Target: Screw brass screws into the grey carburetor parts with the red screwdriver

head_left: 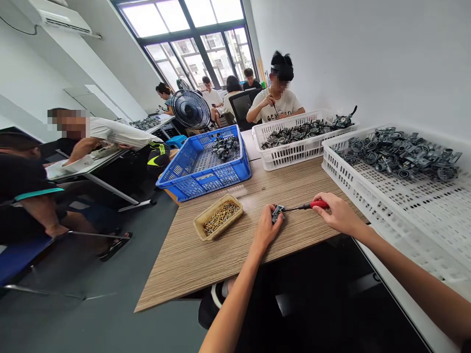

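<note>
My left hand (268, 224) is closed around a small grey metal casting (276, 212), holding it on the wood-grain table (191, 260). In my right hand (336, 213) is a screwdriver (318, 203) with a red handle, gripped by the fingers. Its dark shaft points left and the tip meets the casting; the exact contact point is too small to make out. Left of my left hand sits a yellowish tray (236, 213) full of small brass-coloured screws (221, 218).
A blue crate (206, 185) with a few dark assemblies stands beyond the screw tray. Behind and right are a white crate (290, 156) of assemblies and another white crate (353, 184) heaped with grey castings (405, 152). A person (281, 100) sits opposite; others sit left and farther back.
</note>
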A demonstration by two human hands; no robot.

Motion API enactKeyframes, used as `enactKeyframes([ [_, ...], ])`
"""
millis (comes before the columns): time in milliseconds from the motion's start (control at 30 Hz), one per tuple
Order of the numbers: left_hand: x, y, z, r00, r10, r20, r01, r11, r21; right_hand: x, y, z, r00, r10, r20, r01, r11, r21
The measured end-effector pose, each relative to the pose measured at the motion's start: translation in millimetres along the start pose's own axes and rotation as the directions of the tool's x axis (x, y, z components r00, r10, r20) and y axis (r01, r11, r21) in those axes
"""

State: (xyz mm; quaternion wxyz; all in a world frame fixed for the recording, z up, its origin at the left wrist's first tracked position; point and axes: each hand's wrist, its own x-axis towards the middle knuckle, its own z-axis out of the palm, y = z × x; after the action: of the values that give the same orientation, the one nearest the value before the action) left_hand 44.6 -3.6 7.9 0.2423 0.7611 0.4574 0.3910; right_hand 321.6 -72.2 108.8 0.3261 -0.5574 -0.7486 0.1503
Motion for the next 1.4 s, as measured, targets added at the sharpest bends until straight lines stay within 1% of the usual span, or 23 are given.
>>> enactKeyframes([
  [233,-1,-2,0.8,1.0,0.002,0.001,-0.002,1.0,-0.004,0,0,1,0.999,0.028,0.021,-0.029,1.0,0.013],
  [433,-2,-3,1.7,1.0,-0.005,0.001,0.005,1.0,0.011,0,-4,0,0.999,0.02,0.031,-0.02,1.0,0.008],
  [700,-3,-1,0.3,1.0,0.009,-0.01,-0.008,0.999,0.044,-2,-10,-1,0.997,-0.073,0.031,0.074,0.996,-0.046],
  [800,-3,-1,0.7,1.0,0.007,-0.006,-0.007,0.999,0.041,-3,-12,-2,0.995,-0.088,0.042,0.091,0.993,-0.069],
  [933,0,-3,1.1,1.0,-0.02,-0.024,0.02,1.0,-0.003,-3,-15,-4,0.994,-0.089,0.058,0.094,0.991,-0.099],
  [1033,3,-4,-0.3,0.996,-0.075,-0.04,0.073,0.996,-0.06,-4,-17,-5,0.994,-0.079,0.079,0.087,0.991,-0.105],
  [1133,5,-5,-1.6,0.994,-0.109,-0.013,0.108,0.992,-0.06,-5,-18,-5,0.993,-0.058,0.101,0.069,0.992,-0.105],
  [1233,6,-6,-0.4,0.995,-0.097,0.006,0.097,0.995,-0.036,-5,-17,-4,0.993,-0.037,0.116,0.048,0.994,-0.094],
  [1300,6,-7,1.6,0.997,-0.074,-0.018,0.074,0.997,-0.027,-5,-16,-4,0.992,-0.024,0.126,0.033,0.997,-0.07],
  [1400,7,-8,4.2,0.994,-0.011,-0.106,0.013,1.0,0.014,-5,-12,-1,0.992,-0.009,0.129,0.012,1.0,-0.026],
])
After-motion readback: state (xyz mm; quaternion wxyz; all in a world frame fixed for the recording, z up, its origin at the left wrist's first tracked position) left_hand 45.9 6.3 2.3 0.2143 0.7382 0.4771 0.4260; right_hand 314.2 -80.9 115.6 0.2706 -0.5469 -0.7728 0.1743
